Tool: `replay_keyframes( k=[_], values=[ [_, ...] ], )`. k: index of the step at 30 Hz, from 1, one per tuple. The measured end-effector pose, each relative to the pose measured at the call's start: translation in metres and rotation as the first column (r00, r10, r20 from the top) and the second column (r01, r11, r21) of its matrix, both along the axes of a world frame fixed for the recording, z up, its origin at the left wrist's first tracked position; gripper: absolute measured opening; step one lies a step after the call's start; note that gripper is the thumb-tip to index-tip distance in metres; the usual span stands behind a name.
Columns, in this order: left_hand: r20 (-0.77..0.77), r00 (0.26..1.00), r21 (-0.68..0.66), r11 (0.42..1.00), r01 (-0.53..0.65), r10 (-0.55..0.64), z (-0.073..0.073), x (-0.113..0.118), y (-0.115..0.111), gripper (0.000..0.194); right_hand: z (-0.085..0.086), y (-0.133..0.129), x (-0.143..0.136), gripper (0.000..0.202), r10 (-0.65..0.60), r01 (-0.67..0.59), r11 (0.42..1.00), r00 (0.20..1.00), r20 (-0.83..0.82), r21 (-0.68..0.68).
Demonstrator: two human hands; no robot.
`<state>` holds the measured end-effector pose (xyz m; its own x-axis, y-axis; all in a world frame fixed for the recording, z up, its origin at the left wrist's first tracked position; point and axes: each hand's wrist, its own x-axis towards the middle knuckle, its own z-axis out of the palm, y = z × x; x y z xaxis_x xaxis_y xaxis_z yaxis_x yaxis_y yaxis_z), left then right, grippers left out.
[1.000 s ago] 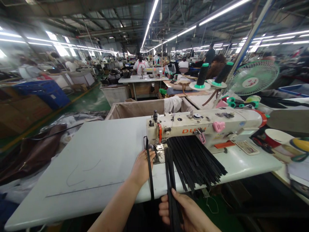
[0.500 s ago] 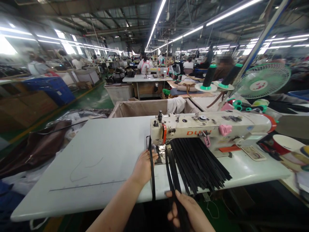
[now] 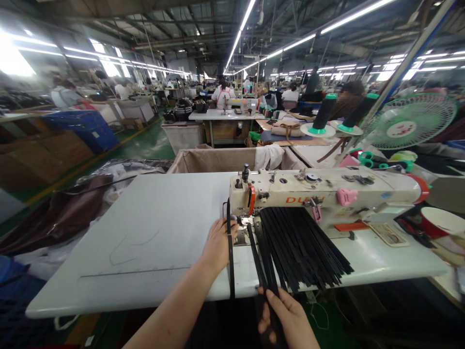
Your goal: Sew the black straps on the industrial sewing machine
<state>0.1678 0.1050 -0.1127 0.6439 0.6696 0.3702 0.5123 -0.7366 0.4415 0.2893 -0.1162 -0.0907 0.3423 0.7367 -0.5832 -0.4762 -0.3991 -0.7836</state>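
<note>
A cream sewing machine stands on a white table. My left hand lies flat on the table beside the needle area, pressing a thin black strap that runs toward me over the table edge. My right hand is below the front edge, fingers closed on a second black strap that leads up to the presser foot. A pile of several black straps fans out under the machine arm to the right of both hands.
A fabric-lined bin sits behind the table. Two thread cones and a green fan stand at the right rear, a red-and-white cup at the far right. Brown material lies at left. Other people work at distant tables.
The view has drifted, shifting the machine slightly right in frame. My right hand has slid a little up the strap toward the table edge. My left hand stays by the needle.
</note>
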Motion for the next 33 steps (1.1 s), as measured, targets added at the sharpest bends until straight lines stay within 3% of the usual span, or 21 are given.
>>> replay_keyframes(
  k=[7,11,20,25,29,33],
  values=[
    [-0.053,0.995,-0.017,0.997,-0.081,0.08,0.003,0.002,-0.002,0.034,0.013,-0.001,-0.006,0.081,0.037,-0.038,0.999,0.996,0.082,0.013],
    [-0.062,0.994,-0.016,0.996,-0.093,0.092,0.003,0.002,-0.001,0.034,0.019,0.0,-0.007,0.087,0.075,-0.076,0.997,0.992,0.102,0.007],
    [-0.068,0.993,-0.017,0.995,-0.102,0.101,0.004,0.003,-0.002,0.033,0.005,0.001,-0.007,0.085,0.087,-0.094,0.995,0.984,0.157,0.042],
    [-0.035,0.995,-0.014,0.995,-0.098,0.098,-0.003,0.003,0.0,0.032,-0.005,0.001,-0.007,0.085,0.061,-0.069,0.996,0.987,0.148,0.052],
    [0.05,0.998,-0.1,0.994,-0.041,0.046,-0.005,0.005,0.012,0.029,-0.008,0.0,-0.007,0.076,0.059,-0.071,0.994,0.988,0.144,0.08],
    [0.153,0.988,-0.263,0.965,0.018,0.024,0.002,0.013,0.039,0.022,-0.007,-0.001,-0.006,0.068,0.045,-0.063,0.991,0.988,0.149,0.117]
  ],
)
